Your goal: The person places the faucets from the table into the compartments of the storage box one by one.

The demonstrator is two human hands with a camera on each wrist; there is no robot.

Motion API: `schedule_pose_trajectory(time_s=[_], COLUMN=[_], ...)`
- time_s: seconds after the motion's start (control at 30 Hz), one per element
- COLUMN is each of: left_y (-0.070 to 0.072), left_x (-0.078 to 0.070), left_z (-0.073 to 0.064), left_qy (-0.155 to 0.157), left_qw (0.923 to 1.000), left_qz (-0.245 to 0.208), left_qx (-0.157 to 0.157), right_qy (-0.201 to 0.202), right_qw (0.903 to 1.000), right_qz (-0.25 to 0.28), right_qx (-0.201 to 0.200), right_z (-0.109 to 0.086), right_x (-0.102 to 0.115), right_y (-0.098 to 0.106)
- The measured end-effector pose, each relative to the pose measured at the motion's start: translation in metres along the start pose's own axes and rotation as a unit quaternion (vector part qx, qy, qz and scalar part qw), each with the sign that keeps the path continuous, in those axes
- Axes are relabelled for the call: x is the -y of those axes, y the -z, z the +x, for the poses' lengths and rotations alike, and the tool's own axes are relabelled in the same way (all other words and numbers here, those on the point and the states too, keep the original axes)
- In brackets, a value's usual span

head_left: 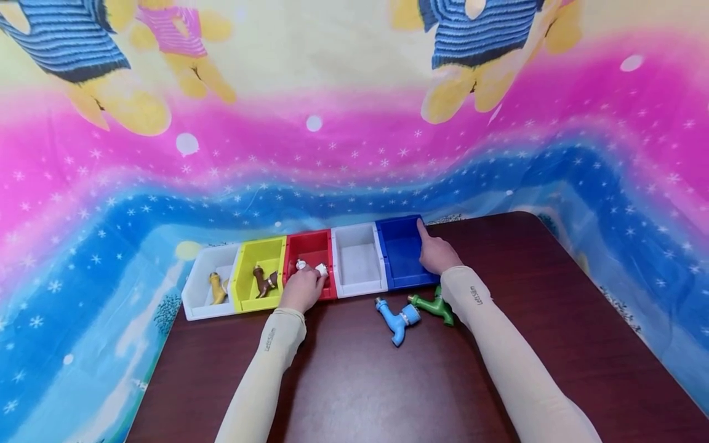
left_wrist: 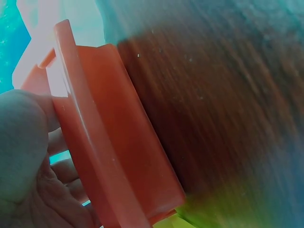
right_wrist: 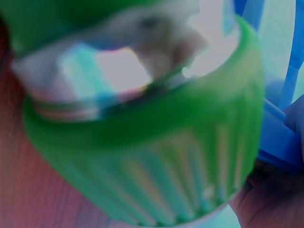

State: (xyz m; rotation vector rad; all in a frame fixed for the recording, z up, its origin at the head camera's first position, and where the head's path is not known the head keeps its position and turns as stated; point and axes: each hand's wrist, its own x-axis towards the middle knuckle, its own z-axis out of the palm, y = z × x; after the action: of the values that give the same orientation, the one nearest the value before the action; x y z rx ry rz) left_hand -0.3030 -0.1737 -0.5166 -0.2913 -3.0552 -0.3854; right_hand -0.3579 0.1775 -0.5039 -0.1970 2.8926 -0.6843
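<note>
My left hand (head_left: pixel 301 290) reaches over the front of the red bin (head_left: pixel 295 245), its fingers at a white faucet (head_left: pixel 321 269) whose middle they hide. In the left wrist view that hand (left_wrist: pixel 28 161) is partly behind the red bin wall (left_wrist: pixel 118 123), and the faucet is out of sight. My right hand (head_left: pixel 439 253) rests against the right side of the blue bin (head_left: pixel 401 246), index finger straight along its rim. Just below it, a green faucet (head_left: pixel 434 306) lies on the table, partly under the sleeve; its ribbed end (right_wrist: pixel 156 166) fills the right wrist view.
A light blue faucet (head_left: pixel 397 320) lies on the dark wooden table (head_left: pixel 354 381). Also in the row are a white bin (head_left: pixel 191 301) with a yellow faucet (head_left: pixel 218 288), a yellow bin (head_left: pixel 257 304) with a brown faucet (head_left: pixel 263 283), and another white bin (head_left: pixel 359 261). Printed cloth hangs behind.
</note>
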Motion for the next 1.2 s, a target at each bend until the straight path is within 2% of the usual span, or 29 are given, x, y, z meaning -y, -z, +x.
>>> schedule_pose_trajectory(time_s=[0.27, 0.47, 0.53, 0.63, 0.8, 0.93, 1.07, 1.2], left_y=[0.0, 0.005, 0.009, 0.017, 0.026, 0.024, 0.017, 0.012], left_x=[0.002, 0.006, 0.008, 0.014, 0.027, 0.04, 0.05, 0.055], left_z=[-0.005, -0.013, -0.015, -0.015, -0.011, -0.003, 0.005, 0.009], left_qy=[-0.037, -0.075, -0.077, -0.068, -0.027, 0.01, 0.041, 0.062], left_qw=[0.9989, 0.9947, 0.9935, 0.9922, 0.9907, 0.9939, 0.9935, 0.9906], left_qz=[-0.016, -0.007, -0.007, -0.018, -0.03, -0.041, -0.089, -0.111], left_qx=[-0.023, -0.07, -0.083, -0.103, -0.13, -0.102, -0.057, -0.05], right_qy=[-0.007, -0.008, -0.009, -0.006, -0.004, -0.006, -0.008, -0.004], right_qw=[1.0, 1.0, 0.9999, 0.9999, 1.0, 1.0, 0.9999, 0.9999], right_qz=[-0.004, -0.005, -0.004, -0.008, -0.008, -0.006, -0.007, -0.007], right_qx=[0.001, 0.004, 0.004, 0.003, 0.002, 0.003, 0.003, 0.006], right_z=[0.0, 0.001, 0.001, 0.001, 0.001, 0.001, 0.001, 0.002], right_x=[-0.002, -0.005, -0.006, -0.007, -0.007, -0.006, -0.003, 0.0], right_y=[-0.002, -0.003, -0.003, -0.003, -0.003, -0.002, 0.0, 0.0])
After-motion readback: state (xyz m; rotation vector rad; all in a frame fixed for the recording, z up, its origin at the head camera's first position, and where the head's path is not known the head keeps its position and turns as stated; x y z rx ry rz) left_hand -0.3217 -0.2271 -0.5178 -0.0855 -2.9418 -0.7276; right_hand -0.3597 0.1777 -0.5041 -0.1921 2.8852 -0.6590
